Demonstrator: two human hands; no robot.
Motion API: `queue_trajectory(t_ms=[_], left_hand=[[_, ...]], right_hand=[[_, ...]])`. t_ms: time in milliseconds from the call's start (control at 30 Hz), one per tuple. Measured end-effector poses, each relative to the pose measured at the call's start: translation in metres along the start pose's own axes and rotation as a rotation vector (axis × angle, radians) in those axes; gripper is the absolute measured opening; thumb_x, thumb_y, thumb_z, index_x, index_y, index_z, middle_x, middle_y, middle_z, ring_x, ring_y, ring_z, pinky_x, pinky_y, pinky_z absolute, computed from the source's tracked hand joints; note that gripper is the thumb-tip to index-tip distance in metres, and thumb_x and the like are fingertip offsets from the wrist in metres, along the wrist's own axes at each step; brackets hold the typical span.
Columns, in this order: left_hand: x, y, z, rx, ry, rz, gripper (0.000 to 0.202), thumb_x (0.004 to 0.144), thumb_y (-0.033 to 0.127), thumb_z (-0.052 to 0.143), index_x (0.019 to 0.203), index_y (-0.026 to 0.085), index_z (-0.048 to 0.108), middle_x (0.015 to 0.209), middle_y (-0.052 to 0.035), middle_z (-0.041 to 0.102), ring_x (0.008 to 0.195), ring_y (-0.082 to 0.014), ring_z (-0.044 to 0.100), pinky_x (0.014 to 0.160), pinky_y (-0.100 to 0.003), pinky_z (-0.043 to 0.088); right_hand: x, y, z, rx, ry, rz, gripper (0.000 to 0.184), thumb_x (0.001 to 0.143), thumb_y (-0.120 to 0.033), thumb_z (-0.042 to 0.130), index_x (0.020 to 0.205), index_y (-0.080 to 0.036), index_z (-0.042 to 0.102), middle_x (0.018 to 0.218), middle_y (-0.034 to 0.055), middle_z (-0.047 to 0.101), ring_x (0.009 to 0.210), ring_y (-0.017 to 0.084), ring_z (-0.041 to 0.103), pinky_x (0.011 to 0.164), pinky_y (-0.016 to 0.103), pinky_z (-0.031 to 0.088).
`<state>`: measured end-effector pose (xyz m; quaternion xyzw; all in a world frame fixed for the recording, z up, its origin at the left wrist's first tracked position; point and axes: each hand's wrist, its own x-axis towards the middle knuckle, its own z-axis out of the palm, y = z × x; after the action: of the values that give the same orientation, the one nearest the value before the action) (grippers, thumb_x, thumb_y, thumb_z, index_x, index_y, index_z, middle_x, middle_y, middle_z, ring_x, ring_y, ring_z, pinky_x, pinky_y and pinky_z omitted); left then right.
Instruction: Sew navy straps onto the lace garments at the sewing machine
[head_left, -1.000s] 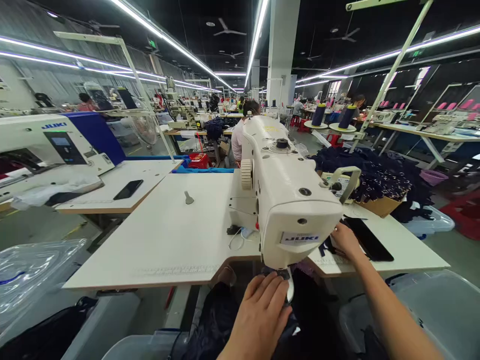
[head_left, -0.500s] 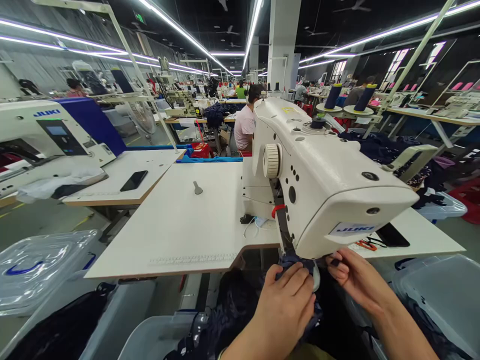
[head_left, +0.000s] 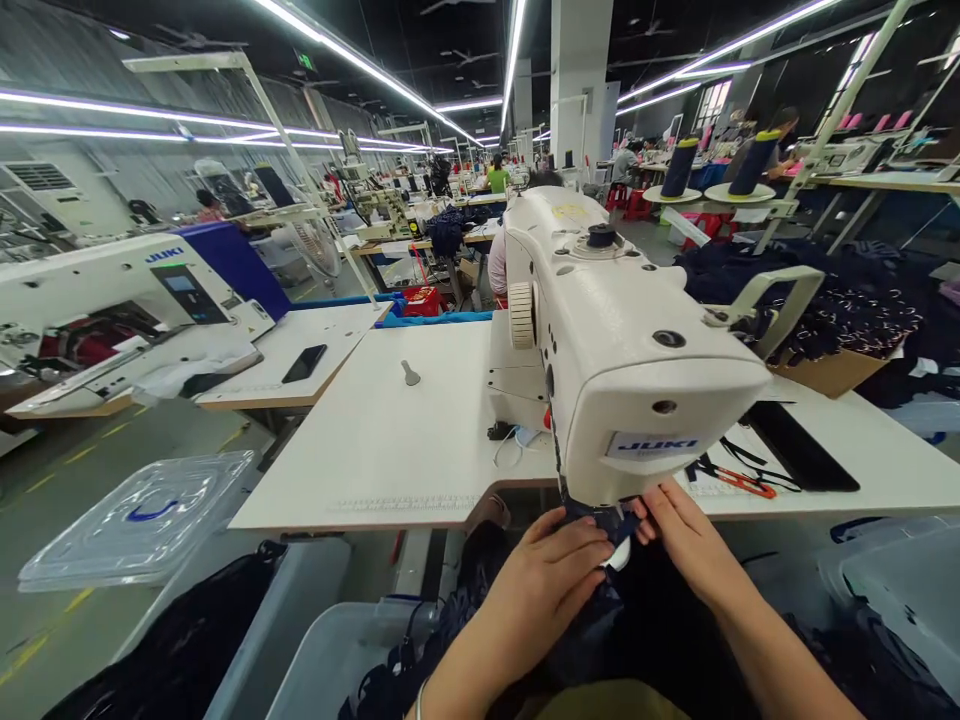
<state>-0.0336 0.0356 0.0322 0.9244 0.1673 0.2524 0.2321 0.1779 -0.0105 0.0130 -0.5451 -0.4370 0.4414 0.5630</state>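
The left hand lay over navy fabric beneath the sewing machine's near end, grip unclear; the right hand pinched a dark strip alongside. Flat fabric and even tension seemed advisable.

The white sewing machine right of centre reads "JUKI" on its front. The blue-backed sewing machine at left also reads "JUKI".
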Motion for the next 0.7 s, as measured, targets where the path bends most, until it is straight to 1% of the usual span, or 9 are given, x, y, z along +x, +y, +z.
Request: queue_trajectory(t_ms=[100,167,233,300,400,500,633,700], left_hand=[[0.004,0.009,-0.006,0.095,-0.049,-0.025,0.026,0.102,0.020,0.043,0.125,0.025,0.055,0.124,0.0002,0.064,0.124,-0.0154,0.052,0.112,-0.038,0.026],[0.005,0.012,-0.008,0.107,-0.062,-0.042,0.026,0.103,0.020,0.041,0.124,0.025,0.055,0.124,0.0002,0.064,0.124,-0.0151,0.053,0.111,-0.038,0.025],[0.005,0.012,-0.008,0.091,-0.057,-0.054,0.025,0.103,0.021,0.040,0.123,0.024,0.055,0.124,-0.0008,0.065,0.123,-0.0142,0.053,0.110,-0.036,0.025],[0.004,0.010,-0.006,0.071,-0.045,-0.060,0.025,0.103,0.022,0.039,0.124,0.023,0.055,0.123,-0.0021,0.065,0.123,-0.0140,0.054,0.109,-0.034,0.027],[0.003,0.006,-0.003,0.067,-0.023,-0.058,0.026,0.103,0.023,0.041,0.125,0.023,0.054,0.124,-0.0034,0.065,0.122,-0.0149,0.055,0.106,-0.034,0.031],[0.003,0.006,-0.002,0.095,-0.005,-0.061,0.026,0.102,0.024,0.042,0.125,0.023,0.055,0.123,-0.0044,0.066,0.119,-0.0163,0.057,0.102,-0.036,0.034],[0.004,0.009,-0.003,0.168,-0.010,-0.056,0.026,0.103,0.025,0.041,0.123,0.024,0.057,0.119,-0.0042,0.067,0.116,-0.0168,0.059,0.096,-0.036,0.035],[0.004,0.010,-0.004,0.222,-0.029,-0.042,0.026,0.103,0.023,0.041,0.123,0.025,0.057,0.121,-0.0031,0.066,0.117,-0.0167,0.058,0.096,-0.036,0.034]], right_hand=[[0.000,0.001,0.003,-0.098,0.001,0.023,0.033,0.089,-0.057,0.054,0.092,-0.024,0.053,0.073,-0.0031,0.051,0.067,0.014,0.049,0.066,0.027,0.043],[-0.001,0.002,0.006,-0.122,0.010,0.045,0.038,0.083,-0.055,0.063,0.104,-0.024,0.054,0.086,0.0002,0.058,0.077,0.017,0.053,0.075,0.030,0.046],[-0.001,0.004,0.009,-0.097,0.013,0.068,0.043,0.081,-0.052,0.064,0.111,-0.024,0.053,0.097,0.0030,0.060,0.086,0.020,0.055,0.083,0.033,0.046],[-0.002,0.006,0.012,-0.057,0.002,0.083,0.042,0.084,-0.051,0.062,0.115,-0.024,0.052,0.100,0.0038,0.060,0.093,0.022,0.055,0.087,0.033,0.045],[-0.003,0.010,0.014,-0.026,-0.013,0.105,0.041,0.087,-0.050,0.058,0.118,-0.025,0.049,0.096,0.0026,0.061,0.099,0.022,0.055,0.086,0.032,0.045],[-0.004,0.011,0.015,0.000,-0.010,0.133,0.041,0.087,-0.051,0.058,0.117,-0.025,0.049,0.089,0.0012,0.062,0.096,0.022,0.057,0.084,0.032,0.046],[-0.004,0.010,0.017,0.083,-0.021,0.129,0.041,0.086,-0.052,0.061,0.116,-0.026,0.050,0.100,0.0025,0.066,0.098,0.022,0.060,0.090,0.034,0.046],[-0.003,0.010,0.018,0.100,-0.012,0.126,0.041,0.085,-0.052,0.062,0.115,-0.026,0.052,0.101,0.0031,0.067,0.099,0.023,0.061,0.090,0.035,0.046]])
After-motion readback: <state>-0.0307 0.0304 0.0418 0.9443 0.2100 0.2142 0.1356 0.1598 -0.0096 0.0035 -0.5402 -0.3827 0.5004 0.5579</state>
